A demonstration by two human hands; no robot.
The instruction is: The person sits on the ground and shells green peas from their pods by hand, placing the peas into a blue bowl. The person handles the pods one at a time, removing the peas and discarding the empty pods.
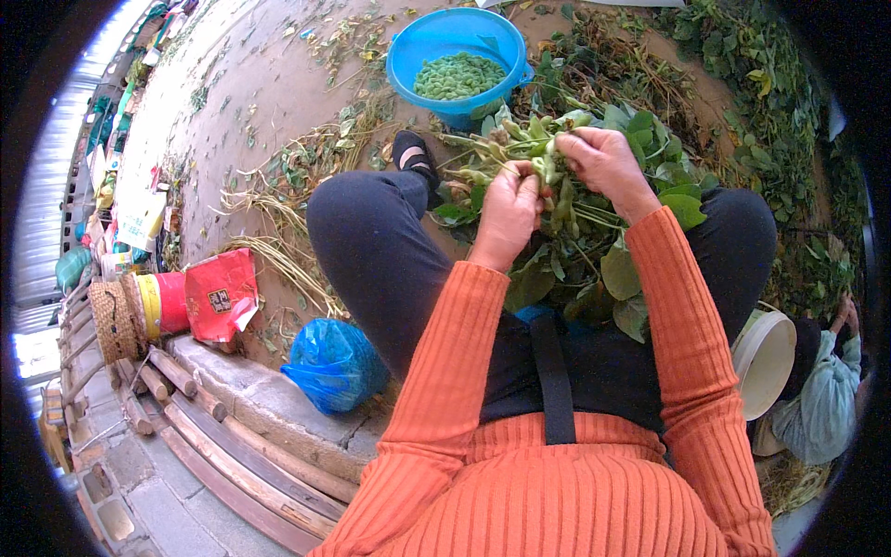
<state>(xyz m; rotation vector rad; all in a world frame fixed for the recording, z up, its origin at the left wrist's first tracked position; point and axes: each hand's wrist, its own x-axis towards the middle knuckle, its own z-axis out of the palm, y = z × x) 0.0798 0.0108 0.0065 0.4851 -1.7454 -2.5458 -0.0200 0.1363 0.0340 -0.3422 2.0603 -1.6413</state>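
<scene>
A bunch of leafy bean plants (605, 268) with plump green pods lies across my lap, between my knees. My left hand (511, 209) has its fingertips pinched on the green bean pods (546, 167) at the middle of the bunch. Just to the right and a little farther off, my right hand (605, 163) grips the pods and stems with thumb and forefinger. Beyond my hands stands a blue plastic basin (511, 49), partly filled with picked green pods (458, 76).
Heaps of uprooted plants (752, 104) lie on the right. Beside my left leg are pulled stalks (278, 264) and a tied blue plastic bag (335, 365). Wooden poles (250, 459) lie at lower left. A white bucket (766, 362) and another person (821, 397) are at right.
</scene>
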